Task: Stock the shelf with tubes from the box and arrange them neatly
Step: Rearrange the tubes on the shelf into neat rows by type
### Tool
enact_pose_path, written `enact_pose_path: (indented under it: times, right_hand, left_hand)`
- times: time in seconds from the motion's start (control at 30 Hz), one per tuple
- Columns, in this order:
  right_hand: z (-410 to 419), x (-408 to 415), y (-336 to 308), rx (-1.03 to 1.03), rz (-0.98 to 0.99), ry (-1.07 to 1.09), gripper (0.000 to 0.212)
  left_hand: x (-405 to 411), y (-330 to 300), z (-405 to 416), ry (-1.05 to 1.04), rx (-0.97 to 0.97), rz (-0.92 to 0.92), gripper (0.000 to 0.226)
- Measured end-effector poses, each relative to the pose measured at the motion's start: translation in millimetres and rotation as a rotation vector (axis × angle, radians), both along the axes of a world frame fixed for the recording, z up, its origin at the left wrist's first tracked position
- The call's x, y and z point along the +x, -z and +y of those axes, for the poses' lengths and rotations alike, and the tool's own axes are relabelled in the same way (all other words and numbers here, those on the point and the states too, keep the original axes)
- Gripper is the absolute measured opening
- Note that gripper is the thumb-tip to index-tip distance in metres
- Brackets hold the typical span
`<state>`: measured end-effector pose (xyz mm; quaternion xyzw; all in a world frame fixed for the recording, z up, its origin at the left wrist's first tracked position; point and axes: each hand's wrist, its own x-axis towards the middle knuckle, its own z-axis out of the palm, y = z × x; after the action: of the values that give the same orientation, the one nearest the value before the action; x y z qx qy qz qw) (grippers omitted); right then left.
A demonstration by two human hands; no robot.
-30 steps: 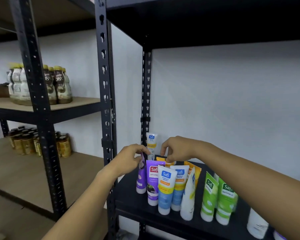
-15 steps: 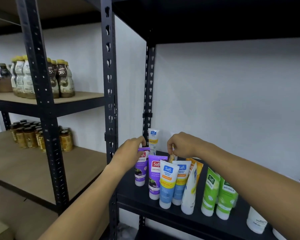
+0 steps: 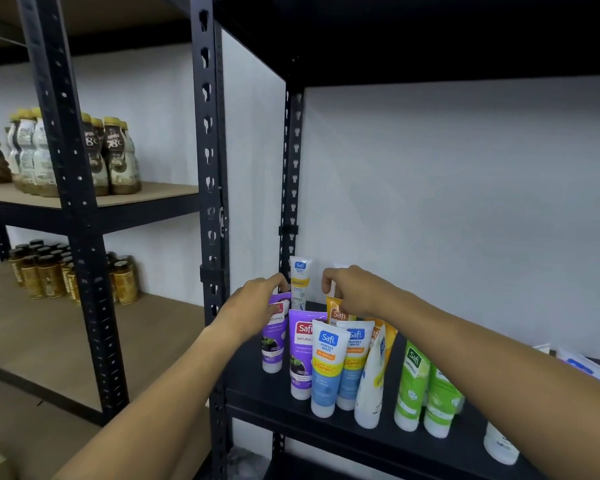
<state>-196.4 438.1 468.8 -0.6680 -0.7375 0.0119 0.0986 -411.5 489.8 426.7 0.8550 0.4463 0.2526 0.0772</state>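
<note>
Both hands reach to the back row on the black shelf [image 3: 257, 382]: left hand [image 3: 253, 301] pinches the top of an upright purple tube [image 3: 274, 337], right hand [image 3: 352, 289] pinches the orange tube [image 3: 335, 311] just right; long axes vertical

body: two bare forearms | left hand [image 3: 257, 299]: no glove, ring or watch seen | right hand [image 3: 352, 292]: likewise bare | sleeves: none in view
</note>
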Motion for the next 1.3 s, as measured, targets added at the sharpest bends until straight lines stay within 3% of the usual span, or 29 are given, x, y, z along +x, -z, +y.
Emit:
enact_pose_path:
  times: [0.2, 0.47, 0.67, 0.93, 1.3]
  right_hand:
    - [0.9, 15.1, -8.7, 0.115, 0.072, 0.034, 0.031]
    - [-12.9, 71.7, -53.2, 0.261, 0.041, 0.157, 0.03]
    - [-26.1, 119.2, -69.6, 0.269, -0.038, 0.222, 0.032]
    - [-21.9, 167.9, -58.2, 0.239, -0.069, 0.246, 0.033]
    - [7.6, 205.4, -20.0, 0.153, -0.104, 0.243, 0.032]
  left_hand:
    - [11.7, -25.2, 8.3, -0.081, 0.106, 0.053, 0.033]
    - [59.9, -85.9, 25.6, 0.053, 0.264, 0.097, 0.032]
    - [120.6, -104.6, 33.1, 0.208, 0.147, 0.008, 0.027]
    - [192.4, -84.2, 52.3, 0.326, 0.006, 0.019, 0.027]
    - [253.9, -55.0, 76.2, 0.397, 0.015, 0.176, 0.021]
